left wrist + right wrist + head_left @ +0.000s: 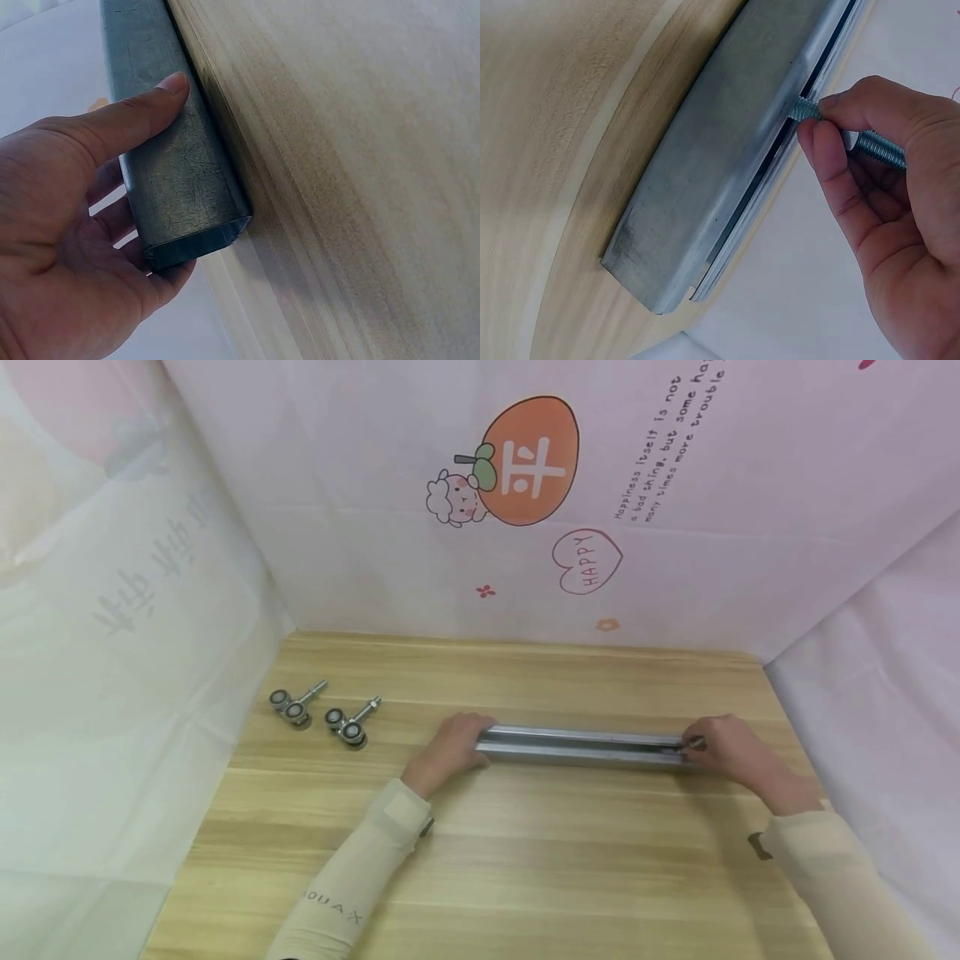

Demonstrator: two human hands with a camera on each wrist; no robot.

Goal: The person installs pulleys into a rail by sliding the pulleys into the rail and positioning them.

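A grey metal rail (577,748) with a slot along its top lies on the wooden table. At its left end my left hand (448,750) grips it; the left wrist view shows the thumb of that hand (82,210) on the side of the rail (180,172), fingers curled round behind. Near the right end, my right hand (731,753) pinches a threaded bolt. In the right wrist view the bolt (885,150) stands out of the slot of the rail (705,142), between thumb and fingers of the right hand (900,195). Whatever is inside the rail is hidden.
Two roller hangers with bolts, one (291,706) at the far left and another (348,725) beside it, lie on the wooden table (525,860) left of the rail. Printed white cloth (375,568) hangs behind the table and at both sides.
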